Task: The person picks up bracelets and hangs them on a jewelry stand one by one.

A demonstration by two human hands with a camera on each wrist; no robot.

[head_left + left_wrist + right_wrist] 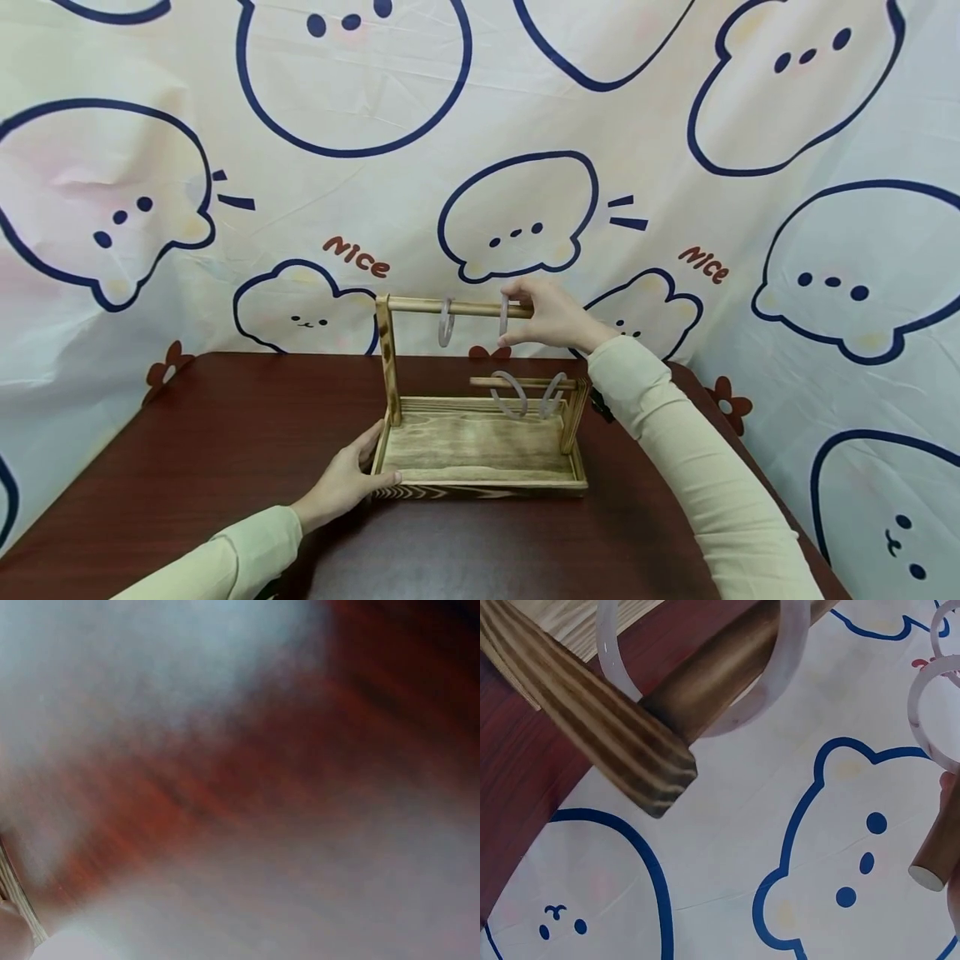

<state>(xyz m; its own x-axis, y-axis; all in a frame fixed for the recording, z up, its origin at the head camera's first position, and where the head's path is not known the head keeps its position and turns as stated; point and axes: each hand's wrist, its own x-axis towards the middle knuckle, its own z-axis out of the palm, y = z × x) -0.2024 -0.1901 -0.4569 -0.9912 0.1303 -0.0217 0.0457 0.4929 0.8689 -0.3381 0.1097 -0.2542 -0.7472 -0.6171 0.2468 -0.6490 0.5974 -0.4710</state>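
Observation:
A wooden bangle stand (pixel 480 442) with a tray base stands on the table. My left hand (pixel 341 483) grips its front left corner, thumb over the front rim; the left wrist view is mostly blurred, showing only a sliver of wooden edge (pixel 21 900). My right hand (pixel 551 315) pinches a pale bangle (pixel 504 318) that encircles the upper rod (pixel 472 307) near its free right end. Farther left on that rod hangs another pale bangle (pixel 446 325). Two more bangles (pixel 522 400) hang on the lower rod (pixel 483 382). In the right wrist view, the upper rod's cut end (pixel 928 877) sits beside my fingers.
Under the stand is a dark red-brown table (pixel 247 450). A pale cloth (pixel 360 200) with cartoon outlines hangs behind and at both sides. The stand's right post (pixel 573 417) rises below my right forearm.

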